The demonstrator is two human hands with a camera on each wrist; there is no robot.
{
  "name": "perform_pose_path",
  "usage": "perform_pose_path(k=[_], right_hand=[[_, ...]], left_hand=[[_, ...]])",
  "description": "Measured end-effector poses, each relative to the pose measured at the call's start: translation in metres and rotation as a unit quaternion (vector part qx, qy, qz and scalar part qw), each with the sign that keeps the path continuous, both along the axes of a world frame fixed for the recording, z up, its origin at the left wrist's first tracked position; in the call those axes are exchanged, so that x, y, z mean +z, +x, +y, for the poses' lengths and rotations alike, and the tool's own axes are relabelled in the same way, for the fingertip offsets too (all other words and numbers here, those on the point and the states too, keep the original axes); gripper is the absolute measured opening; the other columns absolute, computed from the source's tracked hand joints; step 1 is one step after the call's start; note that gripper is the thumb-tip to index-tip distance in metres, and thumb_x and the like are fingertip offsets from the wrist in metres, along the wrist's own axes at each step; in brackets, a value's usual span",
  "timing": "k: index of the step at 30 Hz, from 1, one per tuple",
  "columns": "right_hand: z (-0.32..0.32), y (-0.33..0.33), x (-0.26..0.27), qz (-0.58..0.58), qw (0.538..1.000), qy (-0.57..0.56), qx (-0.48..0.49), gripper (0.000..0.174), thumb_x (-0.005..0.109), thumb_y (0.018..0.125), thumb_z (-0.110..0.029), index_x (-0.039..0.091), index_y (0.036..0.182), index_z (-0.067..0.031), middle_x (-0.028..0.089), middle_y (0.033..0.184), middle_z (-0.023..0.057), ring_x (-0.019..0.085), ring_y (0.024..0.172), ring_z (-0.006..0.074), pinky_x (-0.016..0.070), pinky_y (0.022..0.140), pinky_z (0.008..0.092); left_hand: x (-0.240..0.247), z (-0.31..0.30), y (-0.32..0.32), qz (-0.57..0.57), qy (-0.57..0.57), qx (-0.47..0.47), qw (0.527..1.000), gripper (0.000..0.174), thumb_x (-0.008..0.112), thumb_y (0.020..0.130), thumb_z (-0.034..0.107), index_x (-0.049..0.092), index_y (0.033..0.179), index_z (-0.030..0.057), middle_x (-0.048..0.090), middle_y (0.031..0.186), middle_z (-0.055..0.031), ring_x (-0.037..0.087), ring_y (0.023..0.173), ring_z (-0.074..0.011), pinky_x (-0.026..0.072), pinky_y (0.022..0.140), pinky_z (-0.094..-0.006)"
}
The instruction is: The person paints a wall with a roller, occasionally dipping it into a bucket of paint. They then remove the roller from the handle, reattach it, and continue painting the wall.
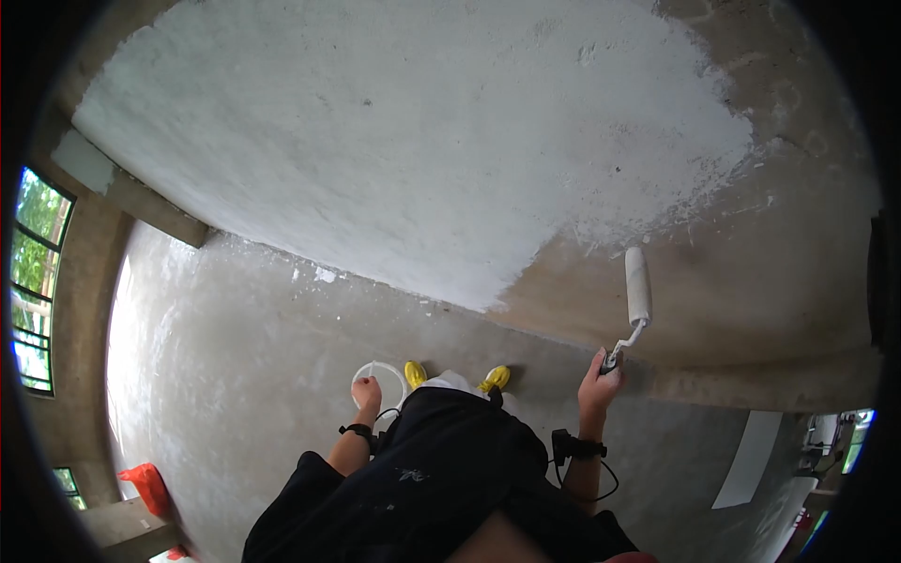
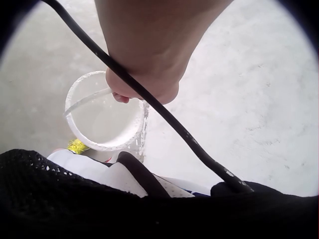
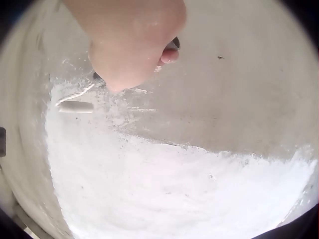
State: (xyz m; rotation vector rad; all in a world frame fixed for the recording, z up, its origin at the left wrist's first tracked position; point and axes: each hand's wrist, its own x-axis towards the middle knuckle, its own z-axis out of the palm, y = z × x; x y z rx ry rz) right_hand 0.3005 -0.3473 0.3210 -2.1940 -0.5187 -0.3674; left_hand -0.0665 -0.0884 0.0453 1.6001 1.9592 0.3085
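My right hand (image 1: 601, 383) grips the dark handle of a paint roller (image 1: 637, 286). Its white sleeve points up toward the wall, just below the ragged lower edge of the white paint (image 1: 422, 141). In the right wrist view, the roller sleeve (image 3: 76, 107) overlaps the painted part, and the hand hides most of the handle. Low by my legs, my left hand (image 1: 367, 392) holds a white bucket (image 2: 75, 132) by its bail handle (image 2: 87, 101). White paint crusts the bucket's rim, and its inside looks pale.
Bare brownish wall (image 1: 798, 235) borders the paint at right. White flecks (image 1: 325, 275) dot the concrete floor (image 1: 253, 328) along the wall's foot. Yellow shoes (image 1: 495, 378) stand beside the bucket. A red bag (image 1: 147, 488) lies at lower left; a pale panel (image 1: 749, 460) is at right.
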Motion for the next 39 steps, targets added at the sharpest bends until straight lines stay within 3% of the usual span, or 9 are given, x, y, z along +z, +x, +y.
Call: perform_pose_path(k=[5, 10, 13, 17, 27, 30, 32, 35, 39], right_hand=[[0.001, 0.005, 0.000, 0.032, 0.998, -0.051, -0.014, 0.020, 0.059, 0.093, -0.016, 0.054, 0.084, 0.0018, 0.053, 0.064, 0.0197, 0.053, 0.058, 0.0387, 0.0414, 0.055, 0.0439], [0.001, 0.017, 0.000, -0.085, 0.995, 0.029, 0.033, 0.021, 0.060, 0.091, -0.014, 0.050, 0.080, -0.0003, 0.053, 0.063, 0.0188, 0.054, 0.058, 0.0394, 0.0437, 0.054, 0.0422], [0.023, 0.018, 0.033, 0.062, 0.996, -0.058, -0.026, 0.024, 0.060, 0.092, -0.017, 0.050, 0.079, 0.0001, 0.052, 0.062, 0.0182, 0.053, 0.056, 0.0392, 0.0434, 0.054, 0.0424], [0.021, 0.006, 0.035, 0.048, 0.999, 0.013, -0.001, 0.026, 0.059, 0.093, -0.018, 0.049, 0.077, 0.0004, 0.051, 0.059, 0.0172, 0.051, 0.053, 0.0375, 0.0425, 0.052, 0.0406], [0.009, -0.001, 0.035, -0.020, 0.999, 0.014, 0.026, 0.025, 0.062, 0.091, -0.018, 0.050, 0.080, 0.0005, 0.050, 0.060, 0.0155, 0.047, 0.052, 0.0325, 0.0422, 0.052, 0.0383], [0.006, -0.006, 0.029, -0.032, 0.998, 0.051, 0.005, 0.023, 0.061, 0.091, -0.017, 0.050, 0.082, 0.0002, 0.049, 0.060, 0.0127, 0.049, 0.052, 0.0287, 0.0417, 0.052, 0.0375], [-0.012, 0.003, -0.006, 0.076, 0.992, 0.088, 0.044, 0.021, 0.052, 0.098, -0.022, 0.048, 0.088, -0.0037, 0.047, 0.059, 0.0026, 0.042, 0.046, 0.0136, 0.0349, 0.044, 0.0291], [-0.001, -0.004, 0.013, 0.101, 0.983, 0.147, 0.052, 0.021, 0.048, 0.099, -0.019, 0.045, 0.083, -0.0065, 0.043, 0.057, -0.0017, 0.035, 0.042, 0.0044, 0.0272, 0.037, 0.0224], [0.014, -0.016, 0.054, 0.199, 0.950, 0.235, 0.051, 0.026, 0.044, 0.101, -0.024, 0.044, 0.082, -0.0070, 0.039, 0.054, -0.0015, 0.035, 0.039, 0.0070, 0.0277, 0.035, 0.0241]], left_hand=[[0.012, -0.001, 0.003, 0.006, -0.021, 0.006, 1.000, 0.026, 0.059, 0.078, 0.019, 0.069, 0.078, -0.0042, 0.066, 0.075, -0.0234, 0.066, 0.074, -0.0372, 0.0507, 0.072, -0.0439], [0.004, 0.000, 0.002, -0.015, -0.021, 0.015, 1.000, 0.026, 0.059, 0.078, 0.020, 0.070, 0.080, -0.0037, 0.066, 0.077, -0.0239, 0.066, 0.075, -0.0377, 0.0512, 0.072, -0.0444], [0.004, 0.000, 0.002, -0.018, -0.020, 0.024, 0.999, 0.026, 0.059, 0.078, 0.019, 0.070, 0.082, -0.0035, 0.067, 0.079, -0.0241, 0.067, 0.078, -0.0382, 0.0516, 0.074, -0.0444], [0.004, 0.000, 0.001, -0.016, -0.036, 0.029, 0.999, 0.026, 0.059, 0.078, 0.019, 0.070, 0.084, -0.0034, 0.067, 0.080, -0.0241, 0.067, 0.081, -0.0385, 0.0519, 0.076, -0.0445], [0.001, -0.002, 0.000, -0.004, -0.014, 0.008, 1.000, 0.026, 0.059, 0.078, 0.018, 0.070, 0.080, -0.0048, 0.066, 0.076, -0.0239, 0.067, 0.077, -0.0372, 0.0517, 0.074, -0.0433], [0.001, -0.002, -0.002, -0.002, -0.007, -0.002, 1.000, 0.026, 0.059, 0.077, 0.019, 0.070, 0.078, -0.0049, 0.066, 0.075, -0.0239, 0.066, 0.076, -0.0368, 0.0513, 0.073, -0.0431], [0.003, -0.003, 0.000, -0.004, -0.007, 0.002, 1.000, 0.026, 0.058, 0.077, 0.019, 0.070, 0.078, -0.0048, 0.066, 0.074, -0.0239, 0.066, 0.075, -0.0367, 0.0511, 0.073, -0.0433], [0.003, -0.004, -0.001, -0.010, -0.014, 0.011, 1.000, 0.026, 0.058, 0.077, 0.019, 0.069, 0.077, -0.0046, 0.066, 0.074, -0.0237, 0.067, 0.075, -0.0368, 0.0510, 0.073, -0.0436], [-0.003, -0.003, -0.004, -0.008, -0.012, 0.008, 1.000, 0.026, 0.058, 0.078, 0.019, 0.070, 0.079, -0.0041, 0.066, 0.077, -0.0242, 0.067, 0.077, -0.0381, 0.0514, 0.074, -0.0446]])
